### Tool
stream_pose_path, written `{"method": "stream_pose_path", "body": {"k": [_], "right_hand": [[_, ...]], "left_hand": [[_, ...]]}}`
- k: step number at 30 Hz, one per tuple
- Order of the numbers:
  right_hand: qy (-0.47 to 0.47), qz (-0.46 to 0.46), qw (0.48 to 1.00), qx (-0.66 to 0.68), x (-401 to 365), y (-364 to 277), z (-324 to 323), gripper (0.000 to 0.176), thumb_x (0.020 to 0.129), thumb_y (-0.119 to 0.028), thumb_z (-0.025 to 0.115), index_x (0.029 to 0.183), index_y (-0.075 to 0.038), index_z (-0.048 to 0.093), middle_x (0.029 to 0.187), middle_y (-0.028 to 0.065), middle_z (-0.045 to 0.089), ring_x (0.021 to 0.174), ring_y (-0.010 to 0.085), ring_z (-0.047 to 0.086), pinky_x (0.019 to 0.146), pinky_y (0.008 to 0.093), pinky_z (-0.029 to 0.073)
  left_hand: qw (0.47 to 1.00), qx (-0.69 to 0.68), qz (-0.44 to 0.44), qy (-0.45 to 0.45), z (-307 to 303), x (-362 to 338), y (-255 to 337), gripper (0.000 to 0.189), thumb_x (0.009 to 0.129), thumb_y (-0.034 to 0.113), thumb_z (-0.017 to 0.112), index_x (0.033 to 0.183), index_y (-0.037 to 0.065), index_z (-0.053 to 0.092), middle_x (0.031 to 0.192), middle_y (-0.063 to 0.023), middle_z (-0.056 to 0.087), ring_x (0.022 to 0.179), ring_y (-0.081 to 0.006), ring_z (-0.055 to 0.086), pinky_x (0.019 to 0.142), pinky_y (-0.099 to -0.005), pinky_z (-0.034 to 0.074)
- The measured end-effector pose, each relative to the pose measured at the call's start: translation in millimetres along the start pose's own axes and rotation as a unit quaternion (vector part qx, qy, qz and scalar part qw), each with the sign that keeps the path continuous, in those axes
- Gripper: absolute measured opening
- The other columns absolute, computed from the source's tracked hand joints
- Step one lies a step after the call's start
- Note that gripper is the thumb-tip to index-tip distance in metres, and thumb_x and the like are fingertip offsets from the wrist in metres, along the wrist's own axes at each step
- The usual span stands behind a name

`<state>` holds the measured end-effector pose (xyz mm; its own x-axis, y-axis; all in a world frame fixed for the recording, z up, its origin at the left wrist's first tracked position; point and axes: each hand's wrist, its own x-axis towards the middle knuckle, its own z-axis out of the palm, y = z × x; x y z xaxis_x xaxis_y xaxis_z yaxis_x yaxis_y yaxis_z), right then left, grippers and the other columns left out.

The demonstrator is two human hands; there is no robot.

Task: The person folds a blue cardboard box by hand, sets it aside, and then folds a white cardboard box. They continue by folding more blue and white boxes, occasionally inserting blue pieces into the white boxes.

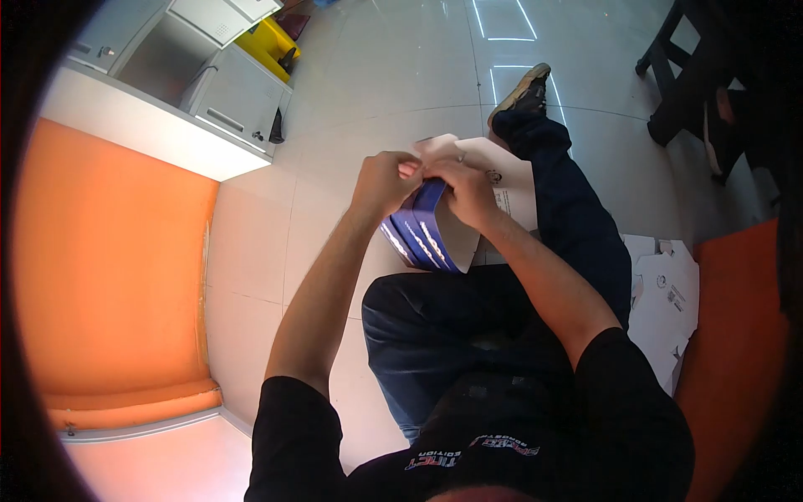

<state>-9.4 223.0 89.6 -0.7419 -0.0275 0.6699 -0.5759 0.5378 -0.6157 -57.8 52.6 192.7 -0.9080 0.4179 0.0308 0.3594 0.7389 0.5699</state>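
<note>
A partly folded cardboard box [425, 230] with blue panels, pale lettering and a plain inner side is held up over my lap. My left hand [389, 180] has its fingers bent in at the far upper edge of the box. Close beside it, my right hand [464, 188] grips the same edge, thumb and fingers pinched on the card. Both sets of fingertips nearly meet, and exactly what fold they press is hidden. A wide whitish flap [512, 180] with small dark print spreads out behind my right hand, beside my leg.
Flat white cardboard blanks [665, 293] lie on the floor to my right, by an orange surface [728, 335]. Grey lockers [238, 96] and an orange panel [117, 259] stand on the left. A yellow object [269, 46] is behind the lockers. Dark furniture legs [669, 50] stand at the upper right.
</note>
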Motion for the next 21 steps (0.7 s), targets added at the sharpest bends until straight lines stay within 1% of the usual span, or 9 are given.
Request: {"method": "stream_pose_path", "body": {"k": [2,4,6,8,10,12,13,17,21], "right_hand": [[0.003,0.072,0.997,0.030,10,23,9,0.028,0.078,0.007,0.067,0.099,-0.009,0.074,0.106,0.0086,0.075,0.100,0.0333,0.072,0.080,0.0405,0.058],[0.021,0.080,0.996,0.034,20,39,22,0.023,0.083,0.006,0.067,0.099,-0.008,0.075,0.100,0.0085,0.076,0.097,0.0295,0.074,0.079,0.0394,0.058],[-0.040,0.235,0.963,0.129,18,69,46,0.029,0.090,0.005,0.065,0.115,-0.008,0.072,0.109,0.0117,0.075,0.093,0.0279,0.075,0.077,0.0396,0.059],[-0.024,0.257,0.952,0.162,0,101,75,0.033,0.092,0.002,0.065,0.123,-0.007,0.068,0.113,0.0133,0.074,0.090,0.0286,0.075,0.076,0.0392,0.060],[-0.018,0.285,0.939,0.192,-9,111,85,0.039,0.094,0.000,0.065,0.132,-0.007,0.063,0.118,0.0150,0.072,0.087,0.0293,0.075,0.074,0.0388,0.061],[0.044,0.413,0.896,0.156,-21,107,81,0.044,0.097,-0.007,0.065,0.140,-0.005,0.055,0.121,0.0167,0.069,0.086,0.0282,0.075,0.072,0.0390,0.062],[0.041,0.460,0.860,0.218,-22,97,69,0.043,0.101,-0.024,0.067,0.136,-0.002,0.058,0.117,0.0164,0.070,0.082,0.0233,0.074,0.067,0.0370,0.061],[-0.122,0.497,0.788,0.342,-26,64,50,0.058,0.099,-0.047,0.068,0.130,0.001,0.062,0.110,0.0142,0.073,0.082,0.0203,0.074,0.068,0.0337,0.057],[-0.175,0.400,0.860,0.263,-36,66,83,0.040,0.103,-0.033,0.065,0.122,0.002,0.068,0.107,0.0125,0.077,0.087,0.0193,0.073,0.080,0.0342,0.056]], "left_hand": [[0.995,-0.085,-0.012,0.057,1,-5,-9,0.034,0.086,0.015,0.075,0.116,0.000,0.076,0.102,-0.0167,0.078,0.093,-0.0309,0.076,0.088,-0.0391,0.059],[0.947,-0.036,0.079,0.308,11,-16,-38,0.042,0.093,0.017,0.071,0.132,0.001,0.067,0.121,-0.0178,0.073,0.115,-0.0335,0.069,0.103,-0.0419,0.052],[0.951,-0.033,0.059,0.303,29,-36,-68,0.046,0.097,0.022,0.068,0.139,0.004,0.062,0.138,-0.0235,0.060,0.133,-0.0411,0.055,0.115,-0.0478,0.042],[0.959,0.081,-0.027,0.269,60,-52,-92,0.052,0.100,0.031,0.065,0.145,0.007,0.059,0.151,-0.0293,0.048,0.138,-0.0474,0.049,0.118,-0.0520,0.038],[0.984,0.019,-0.061,0.164,87,-64,-128,0.058,0.102,0.037,0.063,0.153,0.011,0.053,0.162,-0.0327,0.033,0.141,-0.0515,0.044,0.119,-0.0538,0.036],[0.990,0.048,-0.090,0.093,94,-75,-138,0.064,0.104,0.041,0.059,0.161,0.016,0.043,0.168,-0.0298,0.024,0.143,-0.0499,0.045,0.118,-0.0535,0.040],[0.989,0.052,-0.109,0.084,95,-78,-128,0.065,0.104,0.043,0.057,0.162,0.018,0.040,0.168,-0.0285,0.023,0.142,-0.0489,0.046,0.115,-0.0533,0.043],[0.981,0.068,-0.174,0.053,96,-75,-104,0.067,0.106,0.047,0.049,0.165,0.022,0.032,0.171,-0.0236,0.021,0.138,-0.0457,0.052,0.108,-0.0522,0.050],[0.974,0.039,-0.223,0.022,85,-64,-93,0.064,0.106,0.045,0.051,0.163,0.019,0.037,0.171,-0.0217,0.021,0.138,-0.0438,0.052,0.109,-0.0517,0.049]]}}
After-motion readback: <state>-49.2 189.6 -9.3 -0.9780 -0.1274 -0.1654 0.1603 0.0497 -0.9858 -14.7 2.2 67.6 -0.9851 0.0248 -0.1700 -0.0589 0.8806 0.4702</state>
